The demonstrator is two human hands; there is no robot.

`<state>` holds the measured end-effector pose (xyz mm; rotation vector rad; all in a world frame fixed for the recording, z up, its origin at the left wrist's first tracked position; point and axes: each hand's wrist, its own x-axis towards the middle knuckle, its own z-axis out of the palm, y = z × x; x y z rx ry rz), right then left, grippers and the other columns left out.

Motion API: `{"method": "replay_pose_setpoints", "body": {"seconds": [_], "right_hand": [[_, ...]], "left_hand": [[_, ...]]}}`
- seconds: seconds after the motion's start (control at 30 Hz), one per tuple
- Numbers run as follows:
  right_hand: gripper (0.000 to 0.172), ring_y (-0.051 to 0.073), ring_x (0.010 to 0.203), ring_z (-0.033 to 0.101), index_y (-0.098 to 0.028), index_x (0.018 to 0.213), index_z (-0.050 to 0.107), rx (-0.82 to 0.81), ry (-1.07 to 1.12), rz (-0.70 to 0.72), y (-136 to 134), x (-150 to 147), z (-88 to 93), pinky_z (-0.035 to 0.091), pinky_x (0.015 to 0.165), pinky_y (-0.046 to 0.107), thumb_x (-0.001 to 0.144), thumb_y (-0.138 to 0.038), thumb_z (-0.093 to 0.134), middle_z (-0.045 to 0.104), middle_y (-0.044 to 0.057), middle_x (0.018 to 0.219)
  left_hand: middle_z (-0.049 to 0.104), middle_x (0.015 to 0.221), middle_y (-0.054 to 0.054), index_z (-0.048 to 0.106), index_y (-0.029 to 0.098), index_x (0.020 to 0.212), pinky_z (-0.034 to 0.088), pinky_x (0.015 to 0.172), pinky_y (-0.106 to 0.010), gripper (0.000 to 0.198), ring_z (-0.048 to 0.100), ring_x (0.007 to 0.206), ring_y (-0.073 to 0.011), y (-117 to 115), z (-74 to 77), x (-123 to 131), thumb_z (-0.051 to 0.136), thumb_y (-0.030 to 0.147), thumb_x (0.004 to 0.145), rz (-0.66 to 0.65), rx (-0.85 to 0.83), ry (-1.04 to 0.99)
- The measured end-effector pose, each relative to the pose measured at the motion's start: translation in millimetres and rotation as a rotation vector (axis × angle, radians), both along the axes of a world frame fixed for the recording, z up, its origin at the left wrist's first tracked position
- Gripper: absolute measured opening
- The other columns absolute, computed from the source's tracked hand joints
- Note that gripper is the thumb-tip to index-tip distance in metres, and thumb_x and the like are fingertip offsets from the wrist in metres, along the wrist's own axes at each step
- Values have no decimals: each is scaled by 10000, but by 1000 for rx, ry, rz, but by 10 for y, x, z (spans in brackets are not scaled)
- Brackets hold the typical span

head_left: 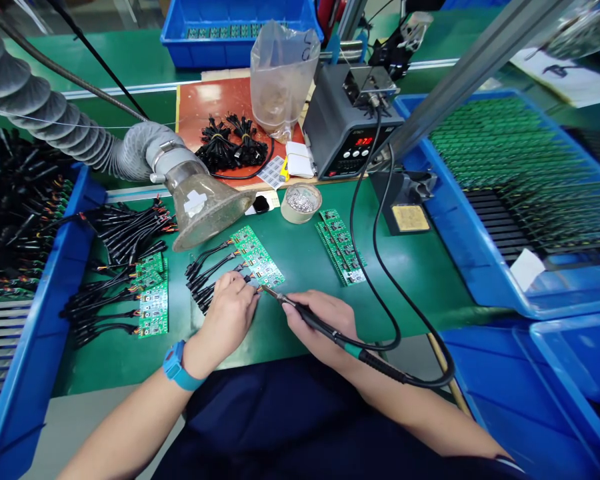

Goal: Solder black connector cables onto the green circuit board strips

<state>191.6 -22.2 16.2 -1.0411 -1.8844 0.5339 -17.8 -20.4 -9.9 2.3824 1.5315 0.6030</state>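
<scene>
My right hand point(325, 320) is closed around a soldering iron point(320, 325), whose tip points left at the lower end of a green circuit board panel point(257, 257). Black cable leads point(213, 267) come off the left side of that panel. Closed over the lowest leads, my left hand point(230, 310) has its fingertips right by the iron's tip. What those fingers pinch is partly hidden, though a lead runs under them. To the left lies a second panel point(153, 303) with black leads attached. Another panel stack point(341, 247), without leads, rests right of the middle.
A fume extraction hose point(200, 200) hangs over the back left. Behind the boards stand a small round tub point(301, 203), a soldering station point(353, 133) and an iron holder point(405, 200). Blue bins point(480, 267) flank the mat; the iron's cord point(395, 313) loops at right.
</scene>
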Motion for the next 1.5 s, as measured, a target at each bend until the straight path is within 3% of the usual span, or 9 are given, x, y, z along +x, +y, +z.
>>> {"method": "replay_pose_setpoints", "body": {"seconds": [0.3,0.53,0.77,1.0,1.5], "right_hand": [[87,149,625,660,-198,1007,686,10,-8,3,5,-22,26,581,624,280,942,-148,658,714,30,767],[81,170,667,712,-220,1002,686,36,-6,-75,14,44,54,587,633,289,943,-165,674,758,32,814],[43,160,687,729,-213,952,698,-43,21,-74,45,51,58,583,655,266,943,-179,674,764,18,819],[61,148,653,719,-211,916,713,-59,48,-93,76,43,112,580,645,252,940,-190,661,762,6,786],[65,148,655,717,-219,902,723,-110,97,-73,116,26,33,592,660,255,927,-197,668,759,3,771]], "left_hand": [[606,854,-110,649,140,824,507,862,-453,246,519,978,-281,-4,4,10,513,205,1018,5,7,5],[615,864,-111,660,140,856,507,862,-452,218,526,968,-277,0,11,4,523,206,1012,6,-10,5],[614,863,-115,645,141,829,515,869,-462,209,520,972,-286,-1,9,9,543,201,1002,7,23,-6],[632,905,-105,676,152,1040,532,868,-476,172,522,1005,-283,5,14,-19,512,201,1022,-20,44,-13],[615,855,-95,692,152,1050,548,855,-470,180,536,1005,-291,18,-47,-5,516,177,1017,-43,154,57]]}}
